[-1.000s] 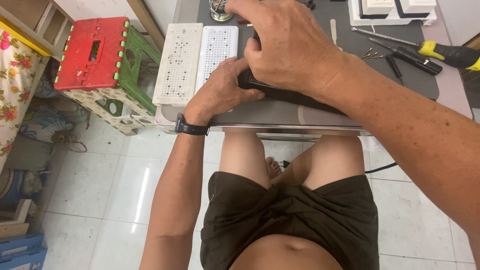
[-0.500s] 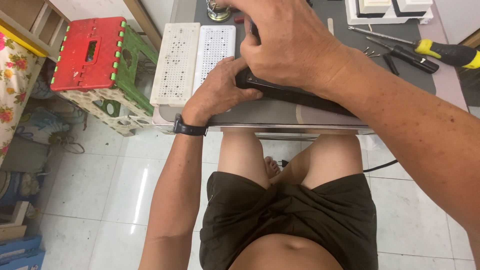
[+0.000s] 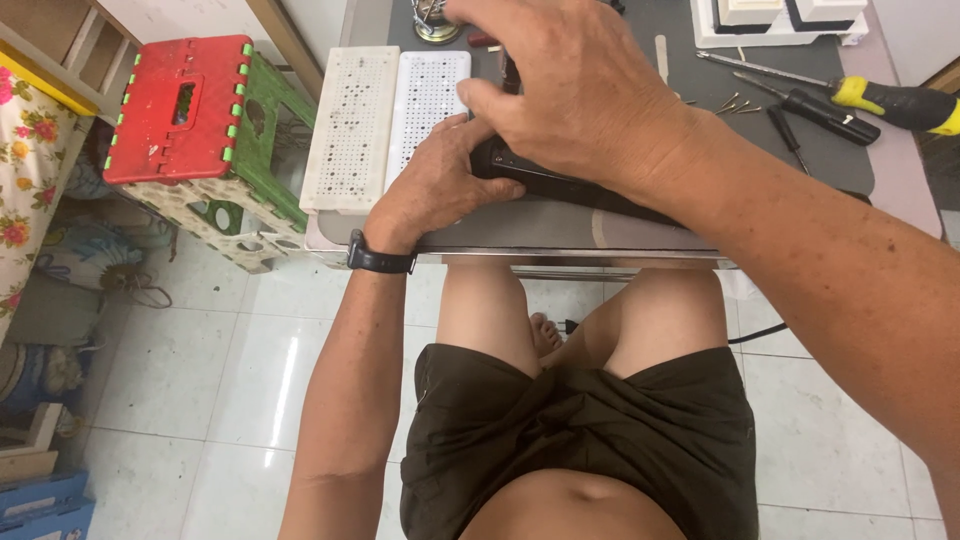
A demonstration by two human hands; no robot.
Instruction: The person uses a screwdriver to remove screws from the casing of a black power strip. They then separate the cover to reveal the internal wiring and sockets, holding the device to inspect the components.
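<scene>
The floor (image 3: 200,400) is laid with pale glossy square tiles that catch a bright streak of light, and a thin dark cable (image 3: 760,333) trails across it on the right. At the left stands a folding plastic stool (image 3: 190,130) with a red top, green trim and patterned cream sides, beside a floral cloth (image 3: 30,170) and a heap of fabric and cord (image 3: 90,270). Wooden shelving (image 3: 60,40) fills the upper left corner, blue crates (image 3: 45,505) sit at the lower left, and the grey counter (image 3: 560,225) spans the top.
</scene>
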